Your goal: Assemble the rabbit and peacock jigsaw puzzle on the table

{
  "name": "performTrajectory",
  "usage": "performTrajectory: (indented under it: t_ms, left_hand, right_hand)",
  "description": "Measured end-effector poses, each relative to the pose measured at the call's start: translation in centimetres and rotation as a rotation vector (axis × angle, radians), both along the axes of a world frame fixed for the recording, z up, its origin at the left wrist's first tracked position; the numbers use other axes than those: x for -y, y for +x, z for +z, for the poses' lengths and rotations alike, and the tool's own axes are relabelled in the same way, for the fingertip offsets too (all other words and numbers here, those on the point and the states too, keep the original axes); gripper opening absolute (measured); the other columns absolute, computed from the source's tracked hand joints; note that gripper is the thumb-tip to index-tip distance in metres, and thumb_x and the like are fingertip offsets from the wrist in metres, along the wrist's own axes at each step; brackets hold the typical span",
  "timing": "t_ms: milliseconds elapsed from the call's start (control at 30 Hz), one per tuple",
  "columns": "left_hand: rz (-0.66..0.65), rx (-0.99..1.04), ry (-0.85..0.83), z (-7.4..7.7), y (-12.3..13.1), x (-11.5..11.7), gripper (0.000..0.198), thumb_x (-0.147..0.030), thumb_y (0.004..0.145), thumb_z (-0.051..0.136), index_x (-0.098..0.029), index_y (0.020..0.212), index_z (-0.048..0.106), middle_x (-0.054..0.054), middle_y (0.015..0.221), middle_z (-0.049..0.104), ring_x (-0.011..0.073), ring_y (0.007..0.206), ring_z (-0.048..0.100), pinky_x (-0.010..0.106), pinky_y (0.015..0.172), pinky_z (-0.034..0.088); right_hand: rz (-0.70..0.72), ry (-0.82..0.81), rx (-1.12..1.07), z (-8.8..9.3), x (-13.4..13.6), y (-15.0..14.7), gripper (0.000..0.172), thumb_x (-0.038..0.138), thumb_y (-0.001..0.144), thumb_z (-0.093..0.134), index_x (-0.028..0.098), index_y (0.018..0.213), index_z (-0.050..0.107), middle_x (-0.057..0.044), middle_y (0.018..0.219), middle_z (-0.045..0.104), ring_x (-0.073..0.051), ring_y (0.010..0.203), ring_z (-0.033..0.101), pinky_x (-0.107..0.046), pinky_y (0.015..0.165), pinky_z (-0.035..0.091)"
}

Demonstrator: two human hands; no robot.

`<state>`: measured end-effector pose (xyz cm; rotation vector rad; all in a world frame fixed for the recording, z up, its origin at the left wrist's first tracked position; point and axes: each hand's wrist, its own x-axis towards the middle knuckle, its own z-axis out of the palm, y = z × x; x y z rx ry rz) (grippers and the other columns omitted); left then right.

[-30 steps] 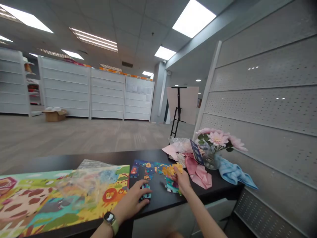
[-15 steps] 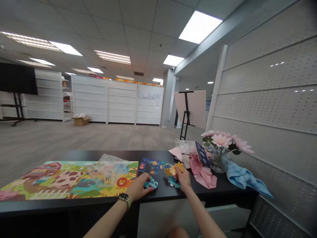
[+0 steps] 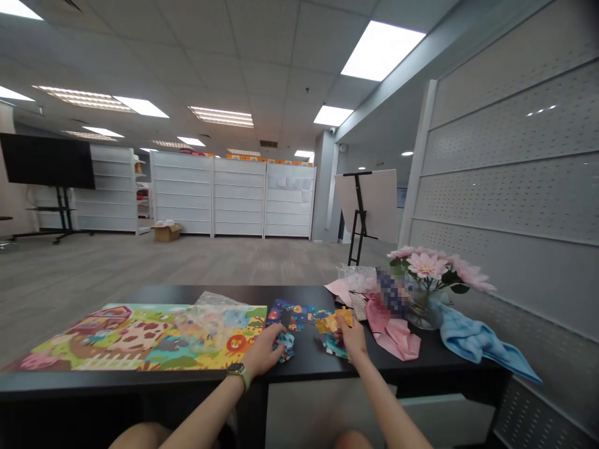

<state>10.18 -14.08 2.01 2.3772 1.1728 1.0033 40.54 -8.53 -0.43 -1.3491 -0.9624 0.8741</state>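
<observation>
My left hand [image 3: 266,352] rests on the black tabletop [image 3: 299,365], with its fingers over a teal puzzle piece [image 3: 286,345]. My right hand [image 3: 352,341] pinches a cluster of yellow-orange puzzle pieces [image 3: 333,321]. Beneath that hand lie teal pieces [image 3: 337,345]. Between my hands, a joined section of dark blue jigsaw puzzle [image 3: 291,315] lies flat. To the left spreads a large colourful animal picture board [image 3: 135,340] with a lion, partly covered by a transparent plastic bag [image 3: 213,315].
At the table's right stand a glass vase of pink artificial flowers [image 3: 423,305], a pink cloth [image 3: 393,330] and a blue cloth [image 3: 475,340]. A blurred box [image 3: 390,292] stands among plastic wrap [image 3: 358,277]. A perforated white wall runs along the right.
The view has risen and levelled, so the table sits lower in the picture. My hands stay near the same pieces, and the yellow pieces remain in my right hand.
</observation>
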Motion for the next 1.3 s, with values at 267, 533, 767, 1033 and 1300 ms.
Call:
performTrajectory:
  t_ms: [267, 533, 767, 1033, 1300]
  left_hand:
    - [0.002, 0.065, -0.004, -0.7, -0.2, -0.7, 0.013, -0.020, 0.096, 0.055, -0.017, 0.107, 0.062, 0.006, 0.108, 0.064, 0.0230, 0.103, 0.061, 0.043, 0.095, 0.049]
    - [-0.002, 0.171, 0.004, -0.8, -0.4, -0.3, 0.019, -0.024, 0.100, 0.051, -0.018, 0.115, 0.060, 0.007, 0.117, 0.064, 0.0239, 0.113, 0.060, 0.045, 0.102, 0.046]
    - [-0.011, 0.243, 0.012, 0.5, -0.3, -1.6, 0.051, -0.020, 0.081, 0.067, -0.021, 0.131, 0.056, 0.012, 0.137, 0.060, 0.0278, 0.129, 0.052, 0.042, 0.113, 0.038]
    - [-0.045, 0.273, -0.020, 1.3, -1.6, -2.7, 0.022, -0.027, 0.096, 0.053, -0.020, 0.087, 0.072, 0.003, 0.088, 0.075, 0.0214, 0.086, 0.068, 0.033, 0.083, 0.050]
    - [-0.100, 0.245, 0.020, 2.1, -1.5, -1.5, 0.012, -0.029, 0.094, 0.064, -0.030, 0.097, 0.076, 0.001, 0.116, 0.076, 0.0259, 0.125, 0.059, 0.038, 0.110, 0.040]
  right_hand:
    - [-0.020, -0.008, 0.033, -0.1, -0.2, 0.0, 0.031, 0.038, 0.098, 0.063, 0.017, 0.121, 0.062, -0.006, 0.114, 0.067, -0.018, 0.091, 0.068, -0.036, 0.077, 0.060]
    - [-0.003, -0.002, 0.147, 2.0, 1.2, -1.1, 0.028, 0.037, 0.098, 0.063, 0.016, 0.118, 0.063, -0.005, 0.109, 0.068, -0.016, 0.086, 0.069, -0.034, 0.073, 0.060]
    - [0.155, 0.215, 0.344, 5.8, 1.9, -8.0, 0.022, 0.036, 0.097, 0.064, 0.015, 0.105, 0.065, 0.001, 0.090, 0.068, -0.011, 0.068, 0.065, -0.026, 0.061, 0.056]
    - [0.070, 0.372, 0.431, 7.6, 1.3, -12.5, 0.032, 0.048, 0.094, 0.064, 0.016, 0.097, 0.068, 0.000, 0.085, 0.071, -0.015, 0.073, 0.068, -0.031, 0.069, 0.057]
    - [0.006, 0.402, 0.451, 7.0, 2.6, -13.8, 0.055, 0.073, 0.069, 0.070, 0.019, 0.080, 0.073, -0.006, 0.070, 0.075, -0.026, 0.062, 0.070, -0.033, 0.055, 0.055]
